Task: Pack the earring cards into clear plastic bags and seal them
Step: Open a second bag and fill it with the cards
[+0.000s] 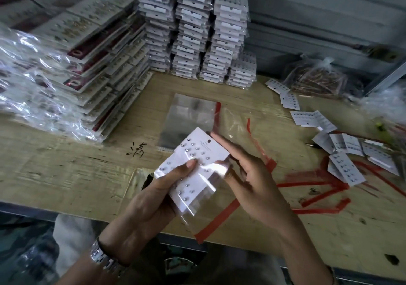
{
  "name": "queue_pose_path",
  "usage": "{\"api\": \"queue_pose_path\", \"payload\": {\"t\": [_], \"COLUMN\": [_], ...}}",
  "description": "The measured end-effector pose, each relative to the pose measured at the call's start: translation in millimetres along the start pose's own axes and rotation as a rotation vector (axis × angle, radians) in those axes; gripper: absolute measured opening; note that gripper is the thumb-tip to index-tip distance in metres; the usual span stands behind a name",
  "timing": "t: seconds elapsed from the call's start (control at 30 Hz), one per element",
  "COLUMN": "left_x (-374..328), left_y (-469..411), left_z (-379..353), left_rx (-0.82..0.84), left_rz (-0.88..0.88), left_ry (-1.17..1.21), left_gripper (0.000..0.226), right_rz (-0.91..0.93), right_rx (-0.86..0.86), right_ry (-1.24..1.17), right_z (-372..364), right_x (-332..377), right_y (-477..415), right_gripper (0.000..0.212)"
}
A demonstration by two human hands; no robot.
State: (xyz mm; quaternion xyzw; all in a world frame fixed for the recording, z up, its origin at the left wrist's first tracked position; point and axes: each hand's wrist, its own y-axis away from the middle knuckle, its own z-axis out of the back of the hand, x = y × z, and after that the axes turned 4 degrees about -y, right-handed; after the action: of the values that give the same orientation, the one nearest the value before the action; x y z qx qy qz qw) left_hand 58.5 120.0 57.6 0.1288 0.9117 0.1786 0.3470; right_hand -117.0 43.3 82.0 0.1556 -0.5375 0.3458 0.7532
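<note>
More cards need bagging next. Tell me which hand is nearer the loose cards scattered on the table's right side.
Right. The right hand lies just left of the loose cards; the left hand is farther off, gripping the held cards beyond it.

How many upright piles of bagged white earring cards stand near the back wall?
4. Left pile, middle pile, right pile, all tall, and a short pile at the far right. Others may be hidden behind them.

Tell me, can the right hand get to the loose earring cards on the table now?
Probably yes: the right hand has only bare table and red strips between it and the loose earring cards.
</note>
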Motion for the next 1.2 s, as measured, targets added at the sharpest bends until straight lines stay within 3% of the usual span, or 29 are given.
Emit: {"api": "queue_pose_path", "payload": {"t": [0.1,0.47,0.8,0.93,1.03,1.2], "left_x": [-2,-6,-5,-9,-10,-11], "left_y": [3,14,11,10,10,13], "left_z": [-5,-19,-21,-22,-22,-24], "left_rx": [-0.020,-0.040,-0.037,-0.006,-0.015,0.004], "left_rz": [-0.028,-0.150,-0.133,-0.104,-0.091,-0.064], "left_ry": [-0.080,-0.172,-0.093,-0.109,-0.102,-0.077], "left_gripper": [0.036,0.040,0.036,0.038,0.037,0.032], "right_rz": [0.040,0.090,0.051,0.019,0.096,0.197], "right_rx": [0.051,-0.074,-0.046,0.022,-0.038,-0.142], "right_ry": [-0.079,-0.209,-0.145,-0.174,-0.053,0.082], "right_z": [2,-7,-1,3,-1,-5], "right_x": [1,-5,1,4,5,-1], "right_y": [1,10,9,9,7,8], "right_gripper": [0.050,0.049,0.057,0.081,0.091,0.084]}}
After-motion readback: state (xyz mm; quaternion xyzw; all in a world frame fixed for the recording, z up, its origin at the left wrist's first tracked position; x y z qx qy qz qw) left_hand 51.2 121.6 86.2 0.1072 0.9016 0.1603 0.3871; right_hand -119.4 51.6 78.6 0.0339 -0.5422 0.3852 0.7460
